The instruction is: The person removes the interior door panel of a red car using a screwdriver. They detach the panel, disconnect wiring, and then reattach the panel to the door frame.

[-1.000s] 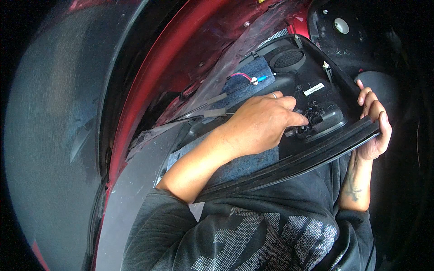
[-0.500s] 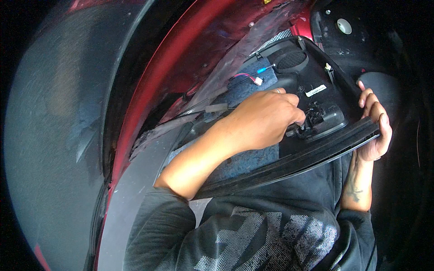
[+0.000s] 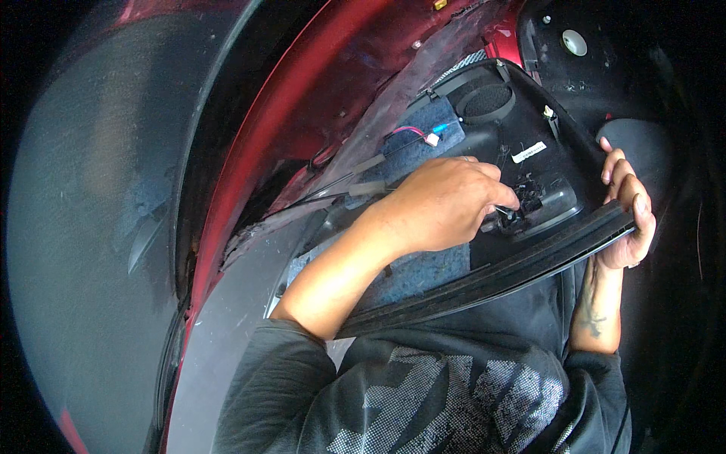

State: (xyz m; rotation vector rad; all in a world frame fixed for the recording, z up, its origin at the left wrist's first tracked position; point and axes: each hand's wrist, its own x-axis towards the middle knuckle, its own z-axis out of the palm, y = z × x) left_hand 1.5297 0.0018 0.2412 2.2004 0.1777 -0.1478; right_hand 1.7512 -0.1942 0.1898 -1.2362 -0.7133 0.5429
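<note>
A black car door panel (image 3: 522,178) lies tilted with its back side up, leaning against my body. My right hand (image 3: 629,216) is wrapped round its right end, at the long sealing strip (image 3: 514,268). My left hand (image 3: 454,200) reaches across the panel. Its thumb and index finger are pinched at the black handle mechanism (image 3: 523,200); what they hold there is mostly hidden by the fingers. Two dark cables (image 3: 321,198) with grey sleeves run from the door towards my left wrist and pass behind it.
The red car door (image 3: 265,129) stands on the left, plastic sheeting (image 3: 378,125) hanging along it. A white connector (image 3: 432,140) on pink wires rests over a blue felt pad (image 3: 446,113). The panel also carries a round speaker grille (image 3: 486,102) and light clips (image 3: 549,113).
My left hand has shifted slightly to the right, its index finger reaching further over the handle mechanism. The cables by the wrist have moved and show more. The right hand keeps its hold.
</note>
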